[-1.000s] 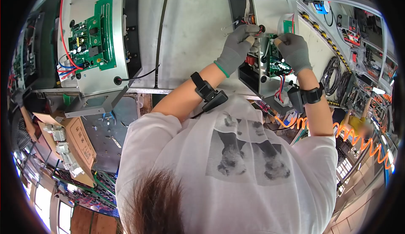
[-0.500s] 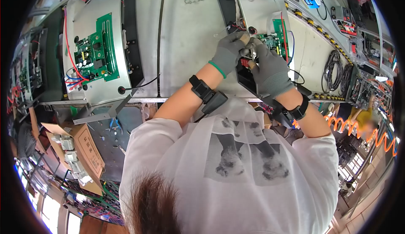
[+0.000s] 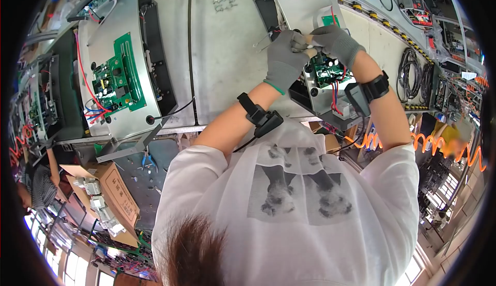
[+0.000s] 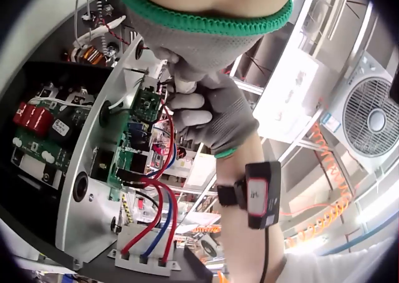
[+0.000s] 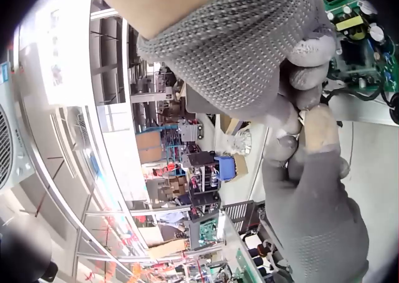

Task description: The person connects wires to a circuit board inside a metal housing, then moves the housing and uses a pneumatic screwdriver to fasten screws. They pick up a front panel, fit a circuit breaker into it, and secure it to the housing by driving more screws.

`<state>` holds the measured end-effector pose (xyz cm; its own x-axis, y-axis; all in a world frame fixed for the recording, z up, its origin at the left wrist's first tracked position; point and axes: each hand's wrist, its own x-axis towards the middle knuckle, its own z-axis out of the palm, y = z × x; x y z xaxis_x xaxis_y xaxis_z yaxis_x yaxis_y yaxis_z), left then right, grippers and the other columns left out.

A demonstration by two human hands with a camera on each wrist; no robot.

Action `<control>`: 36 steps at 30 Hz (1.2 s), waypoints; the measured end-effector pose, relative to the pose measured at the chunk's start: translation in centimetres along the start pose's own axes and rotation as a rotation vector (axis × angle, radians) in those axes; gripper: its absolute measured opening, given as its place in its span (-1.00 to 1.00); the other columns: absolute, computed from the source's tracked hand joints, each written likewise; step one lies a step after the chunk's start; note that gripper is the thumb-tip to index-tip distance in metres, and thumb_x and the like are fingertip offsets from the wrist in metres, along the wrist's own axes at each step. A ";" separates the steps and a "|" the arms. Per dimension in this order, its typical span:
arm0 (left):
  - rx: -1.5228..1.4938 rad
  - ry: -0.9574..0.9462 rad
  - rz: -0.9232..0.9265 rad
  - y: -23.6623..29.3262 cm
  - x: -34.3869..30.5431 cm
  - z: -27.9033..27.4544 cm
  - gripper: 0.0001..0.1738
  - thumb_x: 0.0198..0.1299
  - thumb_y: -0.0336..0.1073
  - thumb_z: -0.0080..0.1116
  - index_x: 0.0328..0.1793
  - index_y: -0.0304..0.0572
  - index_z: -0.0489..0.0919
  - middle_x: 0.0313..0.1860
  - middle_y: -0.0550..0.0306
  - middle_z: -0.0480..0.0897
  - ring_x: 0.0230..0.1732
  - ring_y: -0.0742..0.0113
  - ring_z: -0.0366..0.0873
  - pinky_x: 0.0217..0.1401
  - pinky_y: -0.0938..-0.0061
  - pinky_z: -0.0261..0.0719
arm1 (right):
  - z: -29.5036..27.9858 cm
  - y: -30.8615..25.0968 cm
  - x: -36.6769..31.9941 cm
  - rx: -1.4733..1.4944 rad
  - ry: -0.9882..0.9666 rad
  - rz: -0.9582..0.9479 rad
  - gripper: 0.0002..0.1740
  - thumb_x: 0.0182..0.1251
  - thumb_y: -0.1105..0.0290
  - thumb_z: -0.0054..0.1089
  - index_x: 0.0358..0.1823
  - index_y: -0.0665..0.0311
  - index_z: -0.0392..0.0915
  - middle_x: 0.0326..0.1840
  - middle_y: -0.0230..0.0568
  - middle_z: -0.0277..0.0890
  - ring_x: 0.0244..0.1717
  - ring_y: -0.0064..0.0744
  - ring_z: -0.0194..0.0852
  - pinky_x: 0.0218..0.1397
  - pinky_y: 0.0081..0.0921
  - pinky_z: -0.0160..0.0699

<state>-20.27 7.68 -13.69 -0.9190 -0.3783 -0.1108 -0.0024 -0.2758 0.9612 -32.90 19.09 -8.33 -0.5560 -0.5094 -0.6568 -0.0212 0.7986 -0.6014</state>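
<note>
Both hands wear grey knit gloves and meet over a metal chassis (image 3: 297, 4) at the right of the bench. The left hand (image 3: 285, 56) has curled fingers and a bare thumb tip, which meets the fingertips of the right hand (image 3: 336, 43). A thin black wire (image 5: 355, 93) runs from the board side into their joined fingertips, and both hands pinch there; its end is hidden by the gloves. Beneath the hands is a green circuit board (image 3: 328, 72). Red and blue wires (image 4: 166, 224) drop from it to a white terminal block (image 4: 143, 252).
A second chassis with a green board (image 3: 121, 74) stands on the left. Small metal parts (image 3: 225, 3) lie between them. Blue-handled pliers (image 3: 149, 159) and a cardboard box (image 3: 119, 185) are lower left. A coiled black cable (image 3: 409, 77) and an orange spiral hose (image 3: 369, 141) are right.
The right hand first came from the board to the left hand, then swung up and outward, its elbow wider. Both hands now meet fingertip to fingertip. The head view has shifted.
</note>
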 end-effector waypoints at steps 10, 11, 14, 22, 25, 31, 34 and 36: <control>0.217 -0.055 -0.327 1.0 0.0 1.3 -0.51 -0.10 -0.21 0.38 -0.06 -0.23 0.47 -0.36 0.10 0.63 -0.34 0.39 0.59 -0.23 0.50 0.55 | -1.4 -3.0 -1.8 -0.222 0.136 0.140 -0.76 0.23 0.30 0.14 -0.29 0.37 0.60 -0.52 -0.20 0.57 -0.52 -0.44 0.54 -0.39 -0.51 0.52; 0.253 -0.053 -0.258 0.5 0.2 1.0 -0.59 -0.06 -0.30 0.29 -0.03 -0.23 0.53 -0.30 0.07 0.66 -0.28 0.38 0.63 -0.18 0.50 0.56 | -1.1 -2.5 -1.9 -0.289 0.130 0.114 -0.76 0.22 0.30 0.16 -0.27 0.36 0.60 -0.51 -0.18 0.57 -0.52 -0.43 0.55 -0.37 -0.50 0.53; 0.158 0.005 -0.235 -0.8 0.4 0.2 -0.69 -0.03 -0.34 0.28 -0.11 -0.25 0.59 -0.33 0.08 0.65 -0.33 0.39 0.60 -0.21 0.51 0.55 | 0.0 -2.0 -2.7 -0.340 0.153 0.115 -0.74 0.20 0.27 0.21 -0.21 0.32 0.61 -0.43 -0.09 0.61 -0.41 -0.28 0.61 -0.26 -0.43 0.53; 0.046 0.000 -0.234 -3.0 0.5 0.3 -0.79 0.05 -0.34 0.24 -0.16 -0.18 0.66 -0.36 0.09 0.68 -0.35 0.39 0.62 -0.22 0.53 0.55 | 2.2 -1.0 -3.2 -0.517 0.445 0.056 -0.72 0.21 0.20 0.21 -0.24 0.29 0.59 -0.30 -0.03 0.62 -0.23 -0.04 0.58 -0.16 -0.30 0.50; -0.011 0.007 -0.225 -3.2 0.6 0.5 -0.80 0.08 -0.41 0.22 -0.14 -0.25 0.64 -0.37 0.15 0.66 -0.37 0.48 0.56 -0.28 0.57 0.51 | 2.4 0.2 -2.8 -0.429 0.471 0.075 -0.69 0.20 0.17 0.23 -0.24 0.31 0.60 -0.35 -0.02 0.61 -0.29 -0.07 0.58 -0.20 -0.32 0.50; -0.129 -0.028 -0.218 -3.3 0.7 0.3 -0.79 0.11 -0.49 0.18 -0.09 -0.35 0.60 -0.35 0.17 0.64 -0.42 0.55 0.51 -0.35 0.60 0.48 | 2.2 -0.4 -2.7 -0.263 0.439 0.196 -0.63 0.19 0.13 0.26 -0.27 0.36 0.62 -0.45 -0.06 0.60 -0.41 -0.16 0.56 -0.28 -0.37 0.48; -0.114 -0.059 -0.240 -3.4 0.8 0.1 -0.78 0.12 -0.49 0.17 -0.09 -0.37 0.59 -0.33 0.16 0.65 -0.41 0.55 0.51 -0.34 0.60 0.49 | 2.6 -0.9 -2.9 -0.366 0.465 0.182 -0.62 0.18 0.12 0.27 -0.28 0.37 0.63 -0.47 -0.07 0.60 -0.44 -0.19 0.55 -0.29 -0.38 0.48; -0.111 -0.066 -0.254 -3.5 0.9 0.1 -0.79 0.13 -0.50 0.17 -0.09 -0.38 0.59 -0.32 0.16 0.65 -0.40 0.55 0.51 -0.33 0.59 0.49 | 2.5 -1.4 -2.9 -0.416 0.470 0.181 -0.61 0.16 0.12 0.28 -0.29 0.37 0.63 -0.48 -0.07 0.60 -0.44 -0.21 0.55 -0.29 -0.39 0.48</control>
<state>-21.12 8.43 -17.14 -0.9183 -0.2271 -0.3244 -0.1963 -0.4506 0.8709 -29.21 18.67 -6.75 -0.8832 -0.2359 -0.4053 -0.1603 0.9641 -0.2116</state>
